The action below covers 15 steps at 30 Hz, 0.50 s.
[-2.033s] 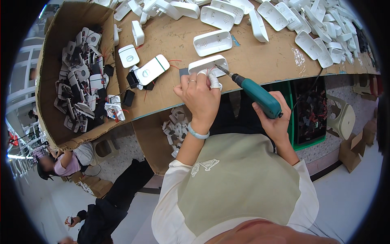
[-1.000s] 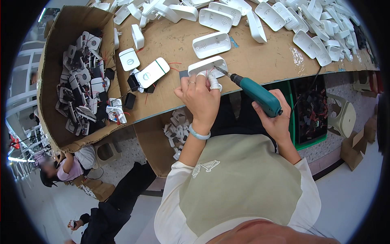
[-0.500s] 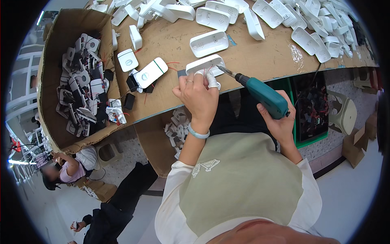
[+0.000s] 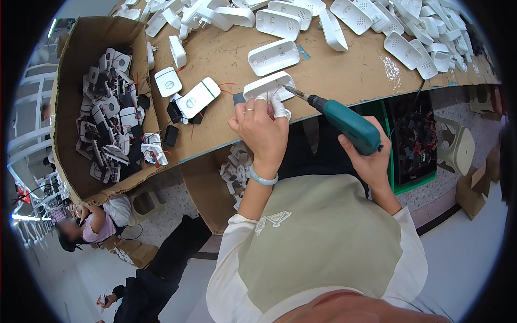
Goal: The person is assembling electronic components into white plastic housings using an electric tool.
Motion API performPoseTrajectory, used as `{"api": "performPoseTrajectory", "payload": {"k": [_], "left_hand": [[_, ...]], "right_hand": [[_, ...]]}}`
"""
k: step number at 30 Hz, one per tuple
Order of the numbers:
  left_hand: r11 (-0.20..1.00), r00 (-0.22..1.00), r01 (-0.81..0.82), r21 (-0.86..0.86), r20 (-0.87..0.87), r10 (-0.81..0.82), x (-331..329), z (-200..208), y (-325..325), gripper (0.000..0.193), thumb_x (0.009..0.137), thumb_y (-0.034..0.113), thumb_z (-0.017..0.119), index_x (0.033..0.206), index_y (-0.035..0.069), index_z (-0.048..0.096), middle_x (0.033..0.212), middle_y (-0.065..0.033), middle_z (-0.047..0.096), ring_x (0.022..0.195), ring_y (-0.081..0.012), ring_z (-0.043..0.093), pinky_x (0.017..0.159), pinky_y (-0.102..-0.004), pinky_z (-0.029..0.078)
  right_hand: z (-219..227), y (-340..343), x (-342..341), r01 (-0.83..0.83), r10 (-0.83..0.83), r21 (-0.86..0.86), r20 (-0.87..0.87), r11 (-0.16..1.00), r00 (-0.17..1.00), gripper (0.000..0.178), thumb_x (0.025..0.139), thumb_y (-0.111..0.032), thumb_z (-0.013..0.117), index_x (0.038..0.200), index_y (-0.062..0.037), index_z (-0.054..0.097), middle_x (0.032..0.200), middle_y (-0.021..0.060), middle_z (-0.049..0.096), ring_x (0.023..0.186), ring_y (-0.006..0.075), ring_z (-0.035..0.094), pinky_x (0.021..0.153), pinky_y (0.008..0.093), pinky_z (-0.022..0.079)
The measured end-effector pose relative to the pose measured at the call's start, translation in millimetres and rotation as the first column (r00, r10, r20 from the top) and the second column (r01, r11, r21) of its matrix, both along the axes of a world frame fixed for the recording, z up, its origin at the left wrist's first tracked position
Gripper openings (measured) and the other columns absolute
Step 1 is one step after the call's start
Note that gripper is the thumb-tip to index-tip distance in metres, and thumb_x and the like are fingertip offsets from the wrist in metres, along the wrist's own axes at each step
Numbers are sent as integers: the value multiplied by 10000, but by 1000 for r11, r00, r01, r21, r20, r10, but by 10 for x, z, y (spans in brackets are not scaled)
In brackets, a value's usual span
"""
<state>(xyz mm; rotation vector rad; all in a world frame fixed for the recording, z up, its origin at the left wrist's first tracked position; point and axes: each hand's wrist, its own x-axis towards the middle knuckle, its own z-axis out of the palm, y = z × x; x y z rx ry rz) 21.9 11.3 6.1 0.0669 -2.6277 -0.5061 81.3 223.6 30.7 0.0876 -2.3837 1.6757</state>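
My left hand [image 4: 261, 129], with white wrapping on fingertips, is closed on the near rim of a white plastic housing [image 4: 264, 83] at the table's front edge. Thin red wires show inside this housing; what else lies under my fingers is hidden. In my right hand [image 4: 372, 164] is a green power screwdriver [image 4: 347, 123], its bit pointing left. The bit's tip is over the right end of the housing; whether it touches anything I cannot tell. Just beyond lies another hollow white housing [image 4: 273, 57].
Left of my hands lie white devices [image 4: 199, 97] with red wires and black blocks. A cardboard box [image 4: 67, 156] holds many similar parts. White shells [image 4: 350, 16] cover the table's far side. Below right stands a green-rimmed crate [image 4: 414, 185]. Other people are at the lower left.
The view has shifted slightly, so the table's things appear a little further left. Both hands keep nearly the same pose, and the screwdriver bit stays over the housing.
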Motion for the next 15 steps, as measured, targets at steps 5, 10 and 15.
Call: {"api": "performPoseTrajectory", "payload": {"k": [5,10,15], "left_hand": [[999,1000,-7,37,29,6,-1,-42,-16,149,699,104,719,693,72,573,772,-70,591,820,-274,523,760,-411,295],[999,1000,-4,42,12,4,-7,-56,-17,148,679,99,715,694,72,570,768,-69,586,827,-277,525,758,-411,291],[999,999,-13,31,36,12,-13,-66,-21,153,657,95,713,694,75,566,767,-68,585,828,-278,524,755,-414,287]], "right_hand": [[-87,-57,-60,0,1,39,-16,999,1000,230,828,-89,848,969,13,696,939,94,649,768,204,637,692,294,513],[-115,-68,-76,-12,13,45,-22,999,1000,234,828,-92,848,967,13,693,931,97,649,760,211,638,686,297,513],[-93,-63,-83,-23,23,75,-9,997,1000,229,832,-89,841,963,14,683,921,100,632,757,219,629,674,302,505]]}}
